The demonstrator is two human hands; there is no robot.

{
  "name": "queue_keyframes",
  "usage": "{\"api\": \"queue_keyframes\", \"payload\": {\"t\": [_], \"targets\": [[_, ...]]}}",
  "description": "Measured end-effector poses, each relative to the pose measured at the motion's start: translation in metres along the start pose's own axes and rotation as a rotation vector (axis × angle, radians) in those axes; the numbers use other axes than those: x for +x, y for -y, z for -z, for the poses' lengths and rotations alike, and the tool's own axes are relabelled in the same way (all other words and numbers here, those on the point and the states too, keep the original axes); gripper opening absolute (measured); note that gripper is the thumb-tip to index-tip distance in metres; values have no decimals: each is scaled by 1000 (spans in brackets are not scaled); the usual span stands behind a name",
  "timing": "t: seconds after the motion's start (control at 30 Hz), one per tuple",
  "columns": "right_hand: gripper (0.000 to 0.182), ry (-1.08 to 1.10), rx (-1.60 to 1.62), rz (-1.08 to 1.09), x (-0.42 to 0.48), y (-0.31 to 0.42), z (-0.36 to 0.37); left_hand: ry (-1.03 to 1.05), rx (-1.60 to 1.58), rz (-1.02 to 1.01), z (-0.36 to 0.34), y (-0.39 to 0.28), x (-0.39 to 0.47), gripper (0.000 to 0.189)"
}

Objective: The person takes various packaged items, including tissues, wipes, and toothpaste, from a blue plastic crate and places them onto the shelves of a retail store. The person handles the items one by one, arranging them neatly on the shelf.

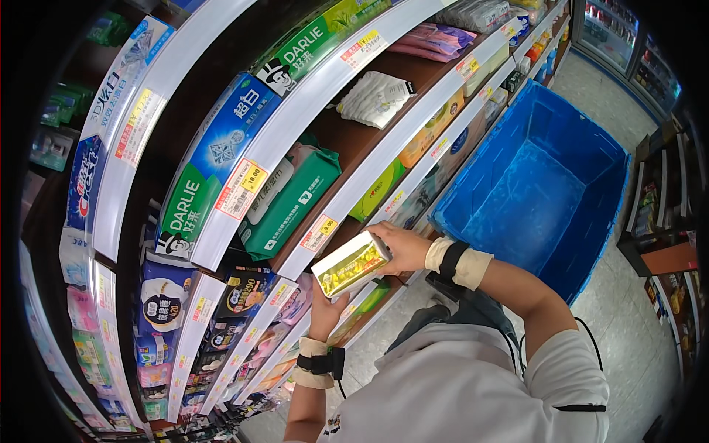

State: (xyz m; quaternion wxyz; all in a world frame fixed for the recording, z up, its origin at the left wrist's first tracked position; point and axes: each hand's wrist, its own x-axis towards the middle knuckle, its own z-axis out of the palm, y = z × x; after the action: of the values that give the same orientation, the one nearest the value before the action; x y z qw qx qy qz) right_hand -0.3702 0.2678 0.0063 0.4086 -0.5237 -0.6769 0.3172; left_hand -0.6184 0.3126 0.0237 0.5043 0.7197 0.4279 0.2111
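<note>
Both my hands hold a small white and yellow box [353,266] with printing on its face, in front of the shelves. My left hand [325,313] supports its lower left end from below. Around its right end are the fingers of my right hand [406,248]. Just behind the box is the shelf edge [291,257] with price tags. A green pack of wet wipes [293,202] lies on that shelf, left of my right hand. Deeper along the same shelf is a white, crinkled cloth pack [376,99].
A large blue plastic crate [540,183] stands on the tiled floor [620,326] to my right. Darlie toothpaste boxes [238,122] line an upper shelf, with sanitary pad packs [163,302] at lower left. Glass-door fridges [609,33] and another shelf rack [659,194] stand beyond.
</note>
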Motion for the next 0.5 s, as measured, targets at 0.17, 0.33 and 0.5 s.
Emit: {"api": "queue_keyframes", "payload": {"t": [0.17,0.33,0.5], "targets": [[76,-3,-4,-7,13,5,-9,-64,-35,-71,9,9,6,72],[79,-1,-10,-1,29,7,-17,-170,-63,-128,8,12,7,70],[76,18,-45,22,37,11,-21,-262,-85,-142,5,24,6,72]]}}
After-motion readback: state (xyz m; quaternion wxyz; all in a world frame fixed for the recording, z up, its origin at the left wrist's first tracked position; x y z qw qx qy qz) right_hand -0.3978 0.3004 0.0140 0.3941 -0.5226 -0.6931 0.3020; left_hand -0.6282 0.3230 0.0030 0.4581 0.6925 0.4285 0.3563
